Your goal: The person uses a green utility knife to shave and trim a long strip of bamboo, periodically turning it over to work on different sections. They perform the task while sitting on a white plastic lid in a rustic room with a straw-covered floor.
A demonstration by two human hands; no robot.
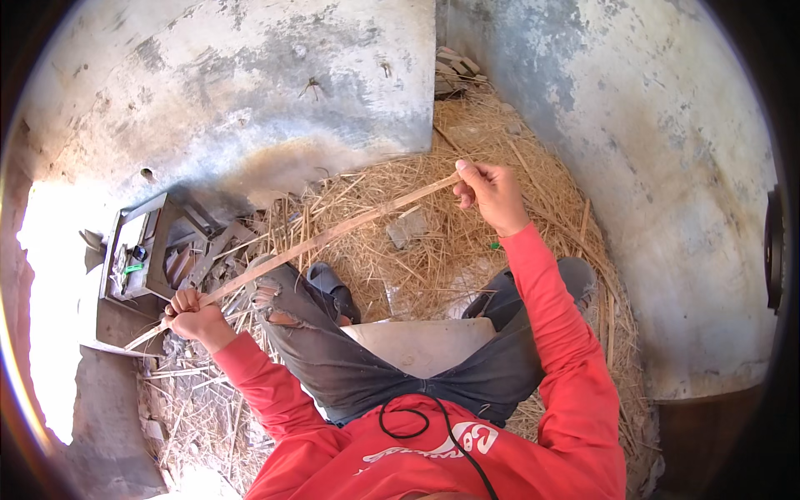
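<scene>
A long, thin strip [333,234], tan and flat like split bamboo or wood, stretches slantwise across my lap between both hands. My left hand [197,317] is closed around it near its lower left end, and a short split tip sticks out beyond the fist. At the upper right end, my right hand [493,194] pinches the strip between thumb and fingers, higher and farther from my body. The strip passes above my left knee and looks nearly straight.
Straw-like shavings [442,258] cover the floor around my feet. At left stands a small worn table [158,287] with small items on top. Stained walls [275,92] close in the far side and the right [667,208]. I sit over a pale block [417,343].
</scene>
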